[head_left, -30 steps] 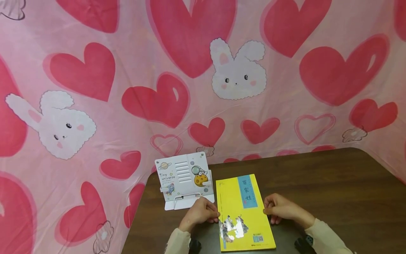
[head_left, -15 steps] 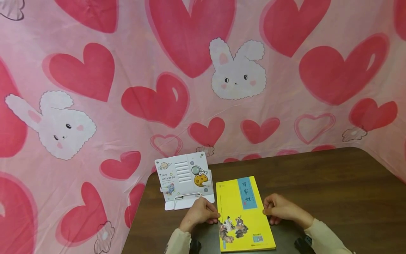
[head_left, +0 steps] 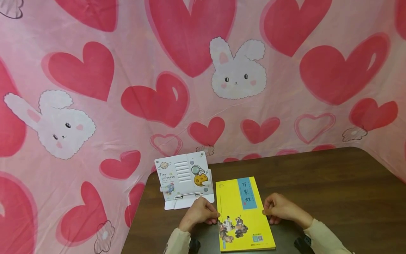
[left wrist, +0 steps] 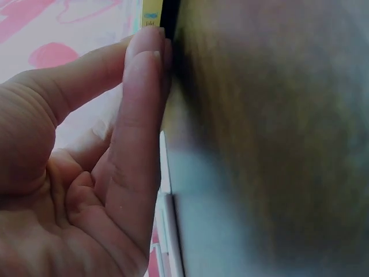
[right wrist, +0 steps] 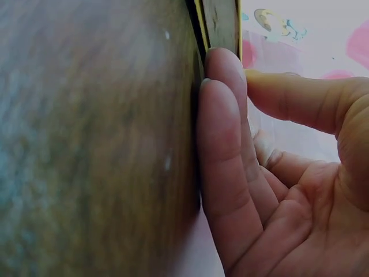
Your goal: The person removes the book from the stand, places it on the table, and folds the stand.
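Note:
A yellow book [head_left: 236, 203] with a blue title strip and a small painted scene lies face up between my hands, at the lower middle of the head view. My left hand [head_left: 200, 212] pinches its left edge, thumb on top and fingers underneath. On the opposite edge my right hand [head_left: 283, 209] pinches it the same way. The left wrist view shows the book's spine [left wrist: 151, 14] at the fingertips. In the right wrist view the page edges [right wrist: 223, 26] run between thumb and fingertips, low over the tabletop.
A white book stand [head_left: 184, 180] with space drawings and "Tiny universe" print stands just left of the book, close behind my left hand. The brown wooden table [head_left: 333, 187] extends to the right. A pink cloth [head_left: 285, 95] with hearts and rabbits hangs behind it.
The book's far edge has dipped slightly, and the bright glare on its cover is gone. Both hands keep their grip, nearly still.

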{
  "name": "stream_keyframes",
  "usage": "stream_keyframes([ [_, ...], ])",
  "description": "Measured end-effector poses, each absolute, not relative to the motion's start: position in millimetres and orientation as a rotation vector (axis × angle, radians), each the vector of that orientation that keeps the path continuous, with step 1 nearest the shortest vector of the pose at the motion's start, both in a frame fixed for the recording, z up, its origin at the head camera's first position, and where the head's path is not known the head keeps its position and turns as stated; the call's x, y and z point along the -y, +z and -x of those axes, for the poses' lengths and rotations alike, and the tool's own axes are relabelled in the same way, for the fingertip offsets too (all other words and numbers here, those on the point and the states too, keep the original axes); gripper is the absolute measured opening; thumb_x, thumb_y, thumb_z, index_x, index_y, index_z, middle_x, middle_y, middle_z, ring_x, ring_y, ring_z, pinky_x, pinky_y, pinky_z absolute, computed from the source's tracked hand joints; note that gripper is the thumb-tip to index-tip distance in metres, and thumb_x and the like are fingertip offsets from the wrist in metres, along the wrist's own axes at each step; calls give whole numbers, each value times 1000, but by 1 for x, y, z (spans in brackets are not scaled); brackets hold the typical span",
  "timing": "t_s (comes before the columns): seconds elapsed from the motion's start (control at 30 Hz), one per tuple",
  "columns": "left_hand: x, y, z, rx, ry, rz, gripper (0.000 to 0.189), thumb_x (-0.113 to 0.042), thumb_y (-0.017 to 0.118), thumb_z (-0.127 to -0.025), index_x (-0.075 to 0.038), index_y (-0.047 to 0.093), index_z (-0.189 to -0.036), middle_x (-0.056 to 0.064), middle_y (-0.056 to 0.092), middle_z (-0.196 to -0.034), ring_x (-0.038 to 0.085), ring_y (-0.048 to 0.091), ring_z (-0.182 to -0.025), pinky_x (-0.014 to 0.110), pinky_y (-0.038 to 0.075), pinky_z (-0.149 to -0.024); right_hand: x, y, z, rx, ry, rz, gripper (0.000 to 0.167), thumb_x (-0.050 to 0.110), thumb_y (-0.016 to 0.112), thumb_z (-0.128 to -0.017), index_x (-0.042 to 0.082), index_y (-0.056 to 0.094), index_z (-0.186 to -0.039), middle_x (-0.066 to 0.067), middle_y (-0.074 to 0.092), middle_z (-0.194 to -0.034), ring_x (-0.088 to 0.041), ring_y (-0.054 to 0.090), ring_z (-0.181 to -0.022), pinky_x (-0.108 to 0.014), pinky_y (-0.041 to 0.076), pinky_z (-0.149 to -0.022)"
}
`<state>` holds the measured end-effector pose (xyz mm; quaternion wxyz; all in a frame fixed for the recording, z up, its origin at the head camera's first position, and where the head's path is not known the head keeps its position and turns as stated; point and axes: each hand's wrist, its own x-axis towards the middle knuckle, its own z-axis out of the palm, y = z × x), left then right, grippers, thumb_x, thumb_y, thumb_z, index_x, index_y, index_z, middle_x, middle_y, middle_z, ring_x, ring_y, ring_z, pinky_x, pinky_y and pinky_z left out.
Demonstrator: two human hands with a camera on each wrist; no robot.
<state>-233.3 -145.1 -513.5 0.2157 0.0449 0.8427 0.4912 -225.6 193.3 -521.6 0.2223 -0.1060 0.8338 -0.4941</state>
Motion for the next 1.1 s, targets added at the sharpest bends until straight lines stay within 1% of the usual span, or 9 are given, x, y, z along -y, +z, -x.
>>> stream_keyframes([
  [0.27,158,-501,240,-2403,1369,-199,14,-15,83,-87,-1,80,-85,9,76,-71,11,68,-58,29,59,-56,-195,-520,227,-2321,-1352,285,20,15,74,-94,1,67,-82,-5,66,-63,-11,64,-51,-29,58,-52],
  [0.43,168,-493,243,-2470,1362,-218,15,-19,81,-89,-4,79,-90,9,77,-77,15,68,-65,33,58,-61,-196,-514,227,-2364,-1346,277,21,18,74,-94,1,69,-83,-5,64,-64,-13,65,-52,-31,58,-52],
  [0.63,183,-493,243,-2521,1407,-233,20,-21,79,-91,-3,77,-100,12,78,-84,19,70,-68,35,58,-63,-189,-503,229,-2364,-1392,413,19,18,71,-98,0,70,-92,-7,67,-69,-18,64,-56,-31,56,-51],
  [0.73,191,-494,242,-2592,1437,-233,24,-20,80,-91,-1,76,-104,13,79,-87,22,72,-70,34,58,-62,-180,-498,230,-2385,-1415,487,16,15,70,-98,-1,69,-99,-8,68,-74,-19,63,-58,-30,55,-51],
  [0.87,201,-493,241,-2728,1482,-179,25,-19,81,-89,0,76,-105,12,79,-86,26,75,-73,28,55,-60,-164,-492,235,-2422,-1457,532,18,14,70,-97,-3,68,-105,-11,69,-80,-20,64,-60,-30,56,-53],
  [1.0,212,-491,239,-2867,1506,-56,22,-19,83,-88,-3,77,-103,9,78,-84,21,75,-71,25,52,-58,-147,-488,241,-2435,-1515,575,21,13,68,-99,-6,68,-109,-16,68,-86,-25,65,-61,-32,57,-55],
  [1.1,220,-491,238,-2943,1538,45,21,-17,84,-87,-5,78,-103,8,79,-85,16,75,-72,23,54,-61,-136,-487,245,-2446,-1541,610,22,13,66,-101,-7,68,-111,-18,69,-89,-29,68,-64,-33,58,-58],
])
